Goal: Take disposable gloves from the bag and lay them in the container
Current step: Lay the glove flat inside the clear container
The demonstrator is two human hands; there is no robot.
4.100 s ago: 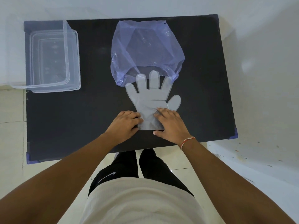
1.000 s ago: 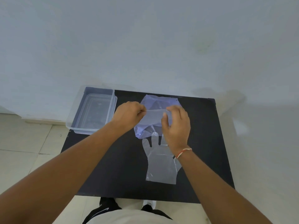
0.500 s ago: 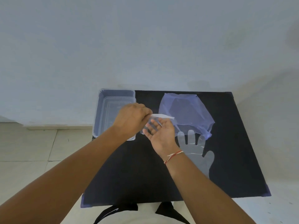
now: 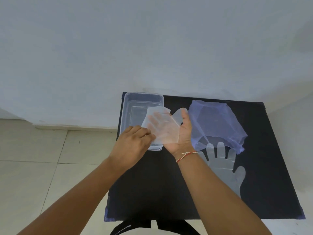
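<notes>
Now right hand [image 4: 176, 133] flat under glove [image 4: 162, 126], left hand [image 4: 133, 146] pinching

A bare, plain indoor room is shown, of a kind that cannot be told more closely. A small black table [image 4: 169, 192] is set close against a blank, unpainted-looking pale wall [image 4: 152, 48]. Left of the table, a floor [image 4: 42, 167] of large pale tiles with thin joints is seen, met by a low skirting at the wall's foot. On the table only a clear container [image 4: 128, 106], a thin bag [image 4: 218, 122] and a glove [image 4: 225, 173] are laid out.
</notes>
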